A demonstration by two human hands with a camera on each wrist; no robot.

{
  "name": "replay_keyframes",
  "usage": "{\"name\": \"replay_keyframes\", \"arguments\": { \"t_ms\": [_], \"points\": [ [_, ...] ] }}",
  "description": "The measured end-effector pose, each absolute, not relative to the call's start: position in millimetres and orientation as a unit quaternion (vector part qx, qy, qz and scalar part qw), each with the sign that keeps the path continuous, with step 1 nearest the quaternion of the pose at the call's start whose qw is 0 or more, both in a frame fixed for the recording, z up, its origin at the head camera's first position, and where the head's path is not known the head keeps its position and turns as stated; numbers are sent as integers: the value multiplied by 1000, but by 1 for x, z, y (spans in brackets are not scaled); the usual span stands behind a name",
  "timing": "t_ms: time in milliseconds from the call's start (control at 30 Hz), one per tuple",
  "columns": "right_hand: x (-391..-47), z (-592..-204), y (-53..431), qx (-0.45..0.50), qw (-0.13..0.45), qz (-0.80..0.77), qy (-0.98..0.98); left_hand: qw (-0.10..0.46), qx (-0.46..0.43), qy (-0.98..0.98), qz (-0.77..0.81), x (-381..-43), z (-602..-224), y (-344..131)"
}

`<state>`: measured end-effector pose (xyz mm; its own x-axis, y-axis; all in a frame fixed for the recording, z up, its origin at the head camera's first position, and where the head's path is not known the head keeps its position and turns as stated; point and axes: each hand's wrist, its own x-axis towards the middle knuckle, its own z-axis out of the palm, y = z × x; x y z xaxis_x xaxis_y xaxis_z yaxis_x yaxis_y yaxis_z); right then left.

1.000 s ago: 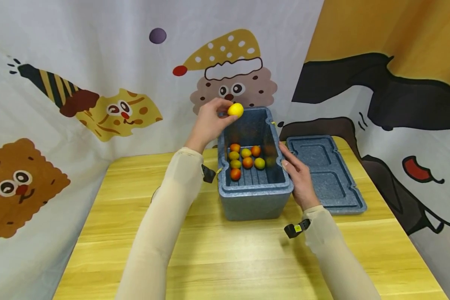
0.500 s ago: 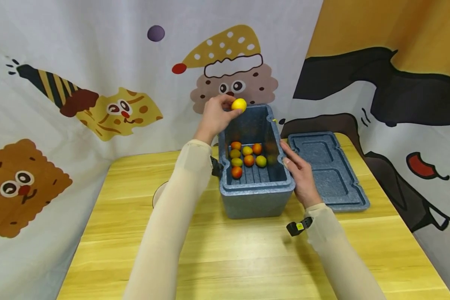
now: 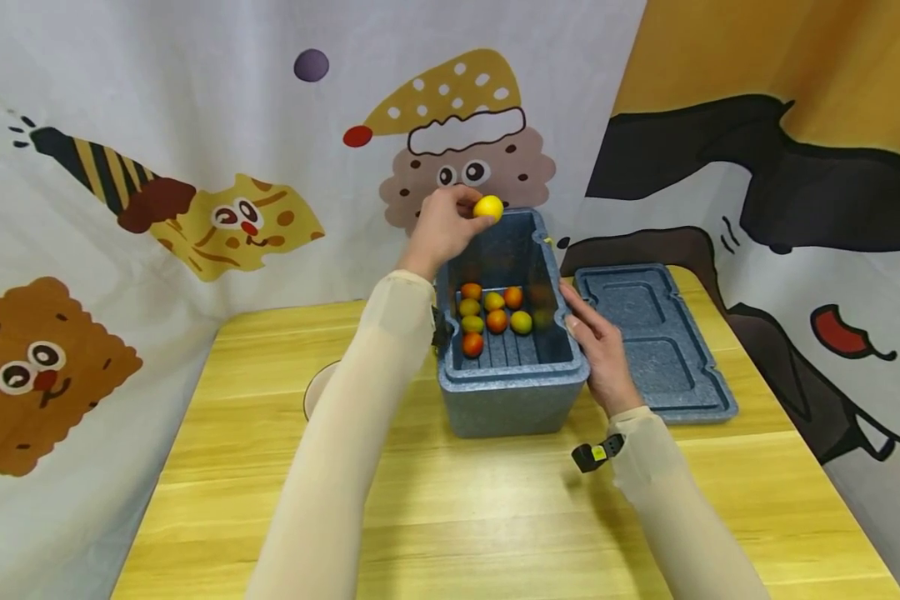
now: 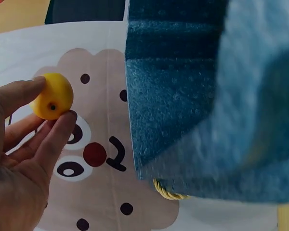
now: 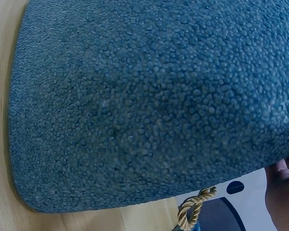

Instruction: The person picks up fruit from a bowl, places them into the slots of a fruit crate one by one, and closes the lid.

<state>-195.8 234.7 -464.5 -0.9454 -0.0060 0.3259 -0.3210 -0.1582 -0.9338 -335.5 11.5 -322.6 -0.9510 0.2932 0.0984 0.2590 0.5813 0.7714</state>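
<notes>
Between thumb and fingertips my left hand (image 3: pixel 441 231) pinches a small yellow fruit (image 3: pixel 488 207), held above the far left part of a deep grey-blue foam box (image 3: pixel 512 410). In the left wrist view, the fruit (image 4: pixel 58 91) shows a dark spot on its skin, and the box wall (image 4: pixel 171 106) stands beside it, apart from the hand. Several small red, orange and yellow-green fruits (image 3: pixel 497 322) lie on the box's ribbed floor. My right hand (image 3: pixel 598 346) rests against the right side of the box, fingers extended along the rim. Its fingertips are partly hidden.
The box's lid (image 3: pixel 656 342) lies flat on the wooden table (image 3: pixel 480 517), right of the box. A pale round object (image 3: pixel 317 390) is mostly hidden behind the left forearm. A twisted yellow rope (image 5: pixel 196 207) hangs at the box's end. A printed curtain (image 3: pixel 240 100) stands behind.
My left hand has moved right and slightly up with the yellow fruit, further over the box. The right hand keeps its place at the box's side.
</notes>
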Motion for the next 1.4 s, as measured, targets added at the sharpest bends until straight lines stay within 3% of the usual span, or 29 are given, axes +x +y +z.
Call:
{"name": "replay_keyframes", "arguments": {
  "t_ms": [233,467,933,1100,1400],
  "points": [
    [-193,-465,236,122,106,748,-643,20,121,906,405,-340,-323,19],
    [-193,-466,234,129,101,749,-642,-19,89,915,392,-341,-325,16],
    [-195,-464,235,126,100,758,-633,-26,125,889,440,-330,-323,-2],
    [-195,-463,235,126,99,759,-631,-58,163,855,489,-319,-326,-17],
    [-197,-463,234,130,102,762,-626,-166,229,747,602,-286,-326,-45]
  ]
}}
